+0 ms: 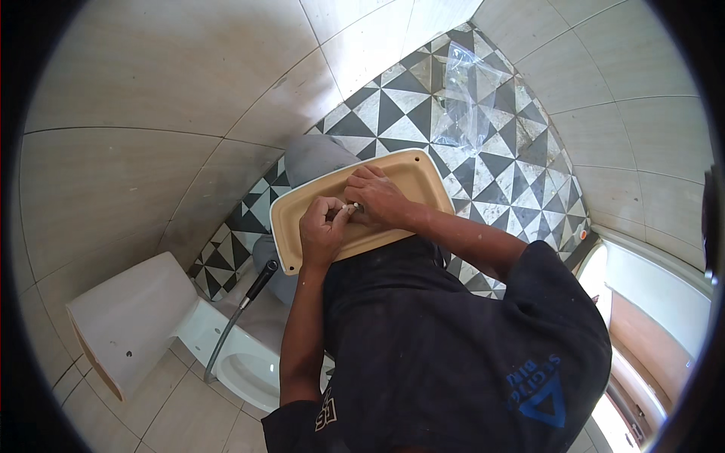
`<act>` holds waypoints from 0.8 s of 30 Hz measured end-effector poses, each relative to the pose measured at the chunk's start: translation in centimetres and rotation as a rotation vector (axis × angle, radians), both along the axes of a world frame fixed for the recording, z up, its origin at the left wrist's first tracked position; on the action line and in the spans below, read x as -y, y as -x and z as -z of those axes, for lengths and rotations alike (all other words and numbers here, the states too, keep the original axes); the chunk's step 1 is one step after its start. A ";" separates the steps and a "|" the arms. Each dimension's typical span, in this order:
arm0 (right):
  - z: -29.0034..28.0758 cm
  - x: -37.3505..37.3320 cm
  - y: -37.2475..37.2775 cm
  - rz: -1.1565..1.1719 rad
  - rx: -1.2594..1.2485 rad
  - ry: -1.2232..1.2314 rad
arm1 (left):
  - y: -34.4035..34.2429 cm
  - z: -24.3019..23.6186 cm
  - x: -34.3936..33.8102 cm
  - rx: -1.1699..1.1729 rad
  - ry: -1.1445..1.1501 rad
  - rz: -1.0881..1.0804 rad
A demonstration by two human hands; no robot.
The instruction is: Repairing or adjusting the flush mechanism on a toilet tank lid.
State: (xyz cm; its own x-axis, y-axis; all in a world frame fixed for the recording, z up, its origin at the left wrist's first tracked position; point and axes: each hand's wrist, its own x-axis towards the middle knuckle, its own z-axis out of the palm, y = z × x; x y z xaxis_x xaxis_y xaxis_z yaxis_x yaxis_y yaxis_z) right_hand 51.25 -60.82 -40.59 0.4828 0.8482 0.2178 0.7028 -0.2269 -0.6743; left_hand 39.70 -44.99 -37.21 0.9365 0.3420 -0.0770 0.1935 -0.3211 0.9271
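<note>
Cistern lid (pixel 393 181) lies upside-down across the lap, centre of the scene. Left hand (pixel 323 232) pinches a small white fitting (pixel 350 206); right hand (pixel 375 195) curled over the lid's middle, steadying. Best w/ lid kept flat, fitting turned straight, not forced.

- A cistern lid (pixel 355 208) is lying at frame centre, across the person's lap.
- Both hands are resting on it: left hand (pixel 322 230) lower left, right hand (pixel 375 195) upper right.
- A toilet (pixel 189 332) is sitting at lower left.
- A hose (pixel 240 313) is crossing it.
- A plastic bag (pixel 468 94) is lying on the floor at upper centre.
</note>
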 end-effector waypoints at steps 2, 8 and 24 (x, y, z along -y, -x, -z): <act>0.1 0.3 0.0 0.007 0.006 0.011 | 0.0 0.0 0.2 -0.048 -0.031 0.013; 0.2 0.4 0.2 0.011 -0.009 0.038 | -0.2 -0.7 0.4 0.015 -0.106 0.028; 0.4 1.4 -0.1 -0.033 -0.009 -0.072 | -0.2 -0.9 0.9 0.035 -0.175 0.040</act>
